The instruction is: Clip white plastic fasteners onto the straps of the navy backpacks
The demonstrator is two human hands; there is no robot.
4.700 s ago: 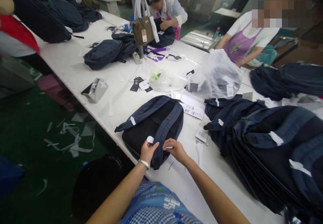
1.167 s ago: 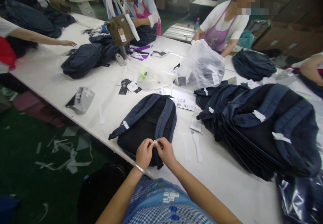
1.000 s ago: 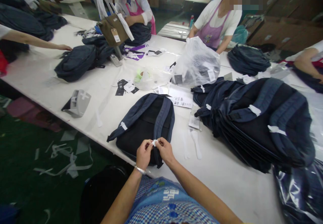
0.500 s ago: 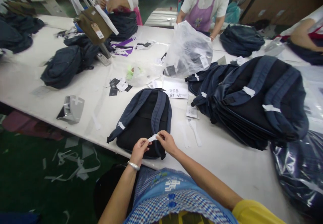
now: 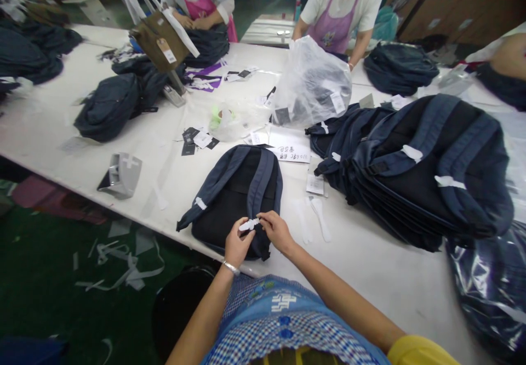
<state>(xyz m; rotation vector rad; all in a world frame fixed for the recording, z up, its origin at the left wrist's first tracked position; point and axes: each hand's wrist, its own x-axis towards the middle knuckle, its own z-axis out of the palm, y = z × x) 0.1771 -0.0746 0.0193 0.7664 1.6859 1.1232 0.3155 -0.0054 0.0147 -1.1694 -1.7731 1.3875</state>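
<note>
A navy backpack [image 5: 224, 214] lies on the white table in front of me, its straps facing up. Around its right strap [image 5: 259, 187] is a white strip [image 5: 249, 224], low down near the strap's end. My left hand [image 5: 239, 243] pinches the strip's left end between thumb and fingers. The right end of the strip is held by my right hand [image 5: 276, 230], fingers pressed together. Another white strip [image 5: 200, 203] is wrapped around the left strap. Two loose white strips [image 5: 320, 220] lie to the right of the backpack.
Stacked backpacks [image 5: 415, 173] fill the right side. A clear plastic bag [image 5: 312, 83] is at a person's hands across the table. Black tags [image 5: 189, 141], a handwritten sheet [image 5: 290, 143] and a grey holder [image 5: 120, 175] lie around. A bag hangs on a metal stand [image 5: 176, 83].
My left fingers have shifted along the strip, which now shows more of its wavy shape. The view has moved slightly. Across the table, a person's hands have come down onto a dark bag.
</note>
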